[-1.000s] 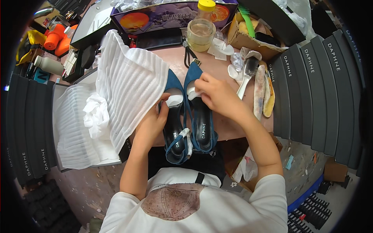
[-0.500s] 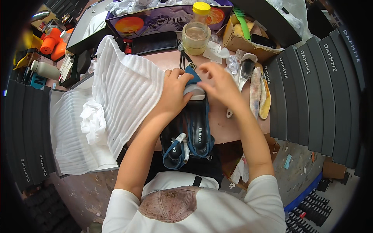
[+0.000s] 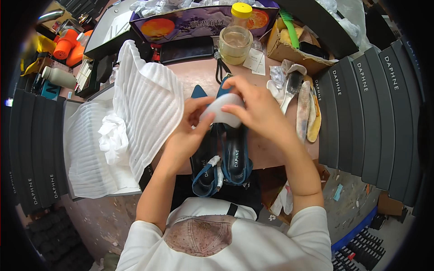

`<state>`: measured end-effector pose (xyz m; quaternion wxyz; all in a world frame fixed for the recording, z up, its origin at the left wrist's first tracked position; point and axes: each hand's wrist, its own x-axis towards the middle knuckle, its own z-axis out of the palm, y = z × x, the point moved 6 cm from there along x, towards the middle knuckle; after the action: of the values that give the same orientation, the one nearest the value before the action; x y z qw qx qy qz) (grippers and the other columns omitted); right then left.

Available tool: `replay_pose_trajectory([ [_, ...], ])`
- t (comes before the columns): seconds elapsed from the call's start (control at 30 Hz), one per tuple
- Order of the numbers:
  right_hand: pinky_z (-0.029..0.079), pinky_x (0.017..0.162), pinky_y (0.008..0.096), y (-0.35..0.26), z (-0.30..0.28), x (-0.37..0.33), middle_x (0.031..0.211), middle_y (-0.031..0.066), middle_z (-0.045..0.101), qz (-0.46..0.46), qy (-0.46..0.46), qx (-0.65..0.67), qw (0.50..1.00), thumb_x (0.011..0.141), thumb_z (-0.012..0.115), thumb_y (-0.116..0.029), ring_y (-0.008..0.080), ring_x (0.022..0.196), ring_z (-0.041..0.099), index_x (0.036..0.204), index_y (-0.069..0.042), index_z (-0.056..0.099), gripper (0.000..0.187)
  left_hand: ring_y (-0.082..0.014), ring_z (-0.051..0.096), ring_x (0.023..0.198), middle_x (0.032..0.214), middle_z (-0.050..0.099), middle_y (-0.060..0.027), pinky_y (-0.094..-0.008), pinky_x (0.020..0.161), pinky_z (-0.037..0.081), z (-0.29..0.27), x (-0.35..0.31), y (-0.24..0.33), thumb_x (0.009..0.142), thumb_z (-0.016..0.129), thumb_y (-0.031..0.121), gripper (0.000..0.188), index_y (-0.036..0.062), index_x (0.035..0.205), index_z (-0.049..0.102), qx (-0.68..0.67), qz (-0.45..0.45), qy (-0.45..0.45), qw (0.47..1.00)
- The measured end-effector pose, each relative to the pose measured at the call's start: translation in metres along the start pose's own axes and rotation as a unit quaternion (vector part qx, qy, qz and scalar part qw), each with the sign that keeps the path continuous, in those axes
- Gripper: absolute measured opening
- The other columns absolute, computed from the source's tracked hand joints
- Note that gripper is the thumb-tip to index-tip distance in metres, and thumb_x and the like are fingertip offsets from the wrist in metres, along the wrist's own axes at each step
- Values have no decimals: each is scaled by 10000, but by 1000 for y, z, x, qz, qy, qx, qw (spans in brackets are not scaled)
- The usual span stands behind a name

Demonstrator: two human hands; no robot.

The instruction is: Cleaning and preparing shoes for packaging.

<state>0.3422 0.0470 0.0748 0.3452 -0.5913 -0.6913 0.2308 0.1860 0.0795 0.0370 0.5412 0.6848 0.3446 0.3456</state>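
Observation:
A pale, curved shoe insert (image 3: pixel 222 112), slightly blurred, is lifted above two blue slingback shoes. My right hand (image 3: pixel 258 106) pinches it from the right, thumb across its face. On its left edge, my left hand (image 3: pixel 190 128) closes with thumb and fingers. Beneath lie the left shoe (image 3: pixel 205 156) and the right shoe (image 3: pixel 235 156), side by side, pointed toes away from me, black insoles upward. Their middles are partly covered by my hands and the insert. White wrapping (image 3: pixel 219 170) shows around the strap hardware between the heels.
White foam sheeting (image 3: pixel 151 95) and crumpled tissue (image 3: pixel 113 137) fill an open box at left. Beyond the shoes are a phone (image 3: pixel 187 49) and a yellow-capped jar (image 3: pixel 236 40). A brush (image 3: pixel 293 88) and stained cloth pads (image 3: pixel 306 113) lie right, beside stacked dark shoeboxes (image 3: pixel 368 113).
The pale insert has come up away from the right shoe's toe area and tilted between my hands. My left hand has shifted left and down, uncovering the left shoe's toe.

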Motion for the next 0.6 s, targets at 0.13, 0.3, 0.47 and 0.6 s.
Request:
replay_pose_trajectory([
  [0.13, 499, 628, 376, -39, 45, -15, 865, 116, 558, -110, 12, -145, 983, 714, 688, -214, 282, 814, 606, 1039, -57, 518, 399, -95, 556, 647, 916, 596, -59, -184, 491, 384, -25, -29, -25, 849, 605, 64, 324, -31, 1149, 529, -128, -188, 104, 968],
  [0.3, 477, 604, 377, -24, 76, -4, 790, 109, 490, -171, -47, -180, 967, 685, 624, -71, 283, 702, 586, 856, -26, 529, 200, -76, 535, 657, 845, 601, -40, -200, 538, 392, -36, -48, -59, 827, 638, 78, 243, 1, 1054, 593, 83, -98, 148, 981],
  [0.47, 497, 621, 395, -13, 77, 0, 827, 145, 528, -115, -43, -130, 984, 687, 604, -29, 329, 705, 604, 844, -2, 561, 165, -218, 571, 1030, 1084, 629, -141, -307, 906, 412, -31, -45, -46, 846, 657, 139, 306, -25, 1100, 611, 17, -92, 159, 983],
  [0.6, 519, 581, 388, -17, 90, 16, 848, 150, 549, -108, -45, -199, 973, 707, 593, -49, 323, 689, 625, 878, -16, 583, 174, -218, 574, 1037, 1108, 627, -126, -312, 910, 414, -31, -45, -64, 868, 621, 146, 302, -15, 1122, 601, 18, -65, 161, 985],
])
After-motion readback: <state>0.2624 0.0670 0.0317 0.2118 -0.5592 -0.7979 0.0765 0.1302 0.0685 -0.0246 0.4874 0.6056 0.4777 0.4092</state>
